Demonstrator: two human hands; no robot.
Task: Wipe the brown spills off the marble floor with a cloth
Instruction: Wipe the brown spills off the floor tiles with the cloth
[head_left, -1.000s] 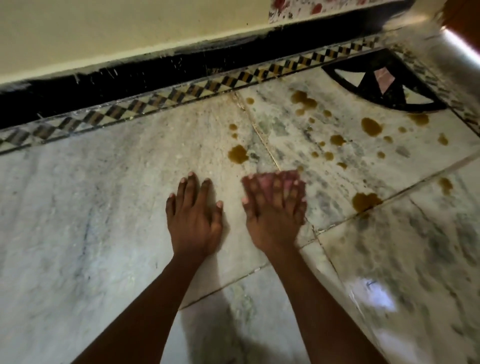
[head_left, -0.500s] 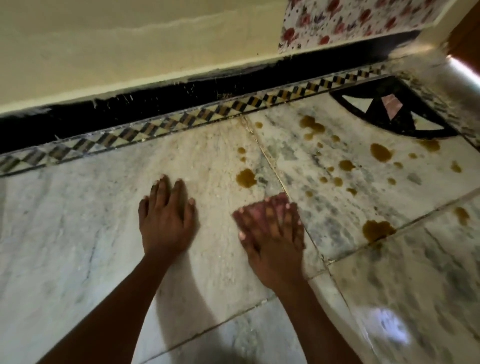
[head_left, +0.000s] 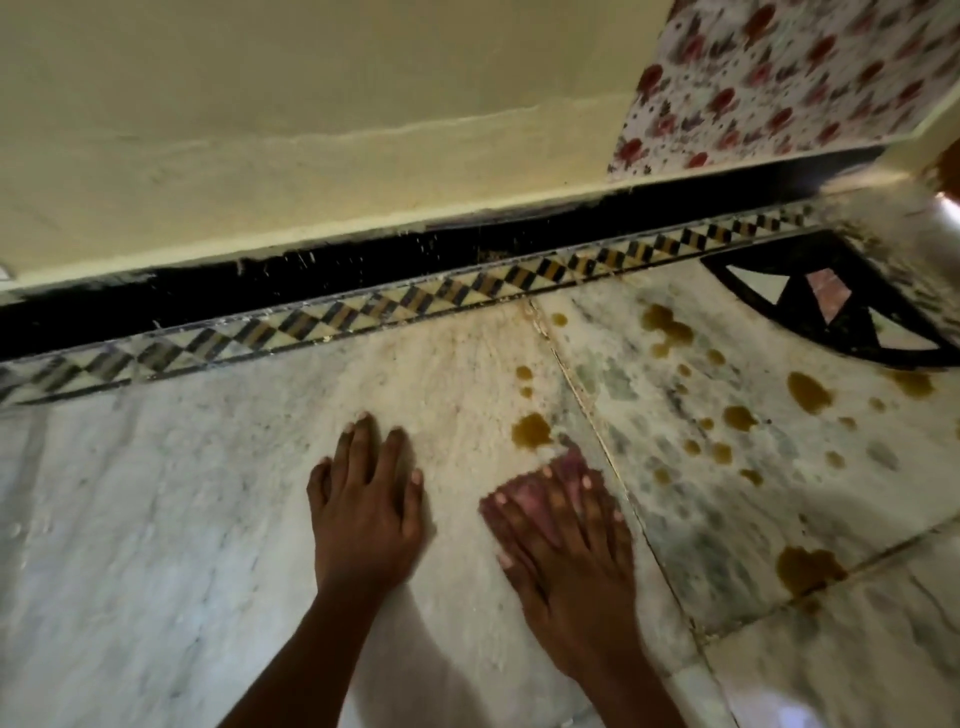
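My right hand (head_left: 563, 551) lies flat with spread fingers on a pink cloth (head_left: 571, 467), pressing it onto the marble floor (head_left: 156, 519). Most of the cloth is hidden under the hand. Just beyond the cloth's far edge sits a brown spill (head_left: 531, 431), with two small drops (head_left: 523, 373) farther on. Several more brown spills dot the slab to the right, among them a big one (head_left: 808, 392) and another (head_left: 802, 570) by the tile joint. My left hand (head_left: 363, 499) rests flat on the bare floor, left of the cloth, holding nothing.
A checkered inlay border (head_left: 415, 301) and a black skirting (head_left: 311, 280) run along the cream wall (head_left: 311, 104). A dark fan-shaped inlay (head_left: 831, 306) fills the far right corner. Floral paper (head_left: 779, 78) covers the wall at upper right.
The view has tilted up toward the wall. My right hand and the cloth have slid toward the nearest brown spill; my left hand has shifted left and stays flat on the floor.
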